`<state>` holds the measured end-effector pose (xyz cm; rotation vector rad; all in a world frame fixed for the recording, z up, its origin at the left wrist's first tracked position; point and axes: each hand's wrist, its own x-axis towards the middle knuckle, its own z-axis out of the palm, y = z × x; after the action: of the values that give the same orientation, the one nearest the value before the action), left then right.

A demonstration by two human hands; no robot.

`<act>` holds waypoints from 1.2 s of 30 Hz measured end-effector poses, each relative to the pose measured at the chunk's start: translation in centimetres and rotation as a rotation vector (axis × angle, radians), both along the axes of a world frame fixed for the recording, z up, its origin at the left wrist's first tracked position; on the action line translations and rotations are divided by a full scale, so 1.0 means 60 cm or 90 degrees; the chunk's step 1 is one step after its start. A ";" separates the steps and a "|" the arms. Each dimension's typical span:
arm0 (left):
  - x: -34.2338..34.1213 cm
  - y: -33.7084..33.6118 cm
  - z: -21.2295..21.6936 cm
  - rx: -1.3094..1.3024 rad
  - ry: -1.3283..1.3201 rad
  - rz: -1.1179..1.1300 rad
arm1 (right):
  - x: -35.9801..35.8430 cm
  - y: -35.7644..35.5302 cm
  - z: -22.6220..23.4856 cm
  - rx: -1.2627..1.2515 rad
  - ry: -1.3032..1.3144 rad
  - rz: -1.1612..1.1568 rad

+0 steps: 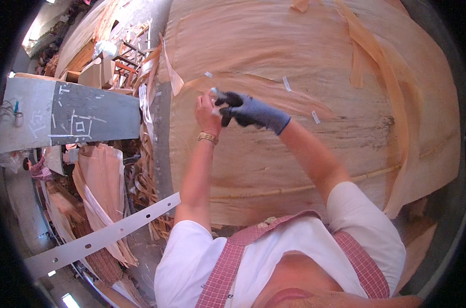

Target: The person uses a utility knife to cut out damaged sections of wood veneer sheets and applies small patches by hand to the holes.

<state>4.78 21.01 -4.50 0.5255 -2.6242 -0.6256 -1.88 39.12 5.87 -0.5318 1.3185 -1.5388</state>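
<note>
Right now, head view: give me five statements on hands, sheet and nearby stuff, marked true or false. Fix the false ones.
1. The right hand wears a blue-and-black glove. True.
2. Both hands are gloved. False: the left hand is bare, with a gold-coloured band at the wrist.
3. The two hands are close together over the large wood-coloured sheet. True.
4. The sheet has nothing white on it. False: at least three short white strips show on it.
5. A long pale bar with holes along it is on the person's left. True.
</note>
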 end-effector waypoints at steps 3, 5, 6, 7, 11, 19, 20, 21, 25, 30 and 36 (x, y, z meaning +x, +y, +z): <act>-0.026 0.022 0.015 -0.105 0.053 0.030 | 0.036 -0.023 -0.032 0.076 0.224 -0.050; -0.025 0.002 0.017 -0.083 -0.024 0.016 | 0.039 -0.027 -0.039 0.235 0.475 -0.115; -0.025 -0.024 0.005 -0.161 -0.023 0.023 | 0.038 -0.029 -0.047 0.316 0.600 -0.147; -0.020 -0.059 -0.008 -0.242 -0.017 0.039 | 0.029 -0.033 -0.065 0.250 0.591 -0.190; -0.027 -0.146 0.008 -0.317 -0.188 0.009 | -0.024 -0.057 -0.134 0.185 0.710 -0.365; -0.032 -0.211 -0.020 -0.076 -0.186 0.013 | -0.058 -0.246 -0.119 0.346 0.832 0.055; -0.037 -0.218 -0.024 -0.078 -0.183 0.006 | -0.061 -0.264 -0.118 0.364 0.839 0.072; -0.035 -0.220 -0.029 -0.064 -0.184 0.016 | -0.063 -0.279 -0.118 0.382 0.846 0.089; -0.057 -0.199 -0.032 0.002 -0.075 -0.008 | -0.067 -0.282 -0.131 0.390 0.913 0.086; -0.028 -0.217 -0.049 -0.169 -0.120 -0.004 | -0.034 -0.281 -0.097 0.422 0.904 0.152; -0.054 -0.202 -0.028 -0.147 -0.031 -0.052 | -0.052 -0.232 -0.127 0.462 0.858 0.113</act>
<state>1.51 8.87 -6.17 0.3697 -2.7274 -0.3298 -4.98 25.19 -1.77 -1.2213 2.5476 -0.2974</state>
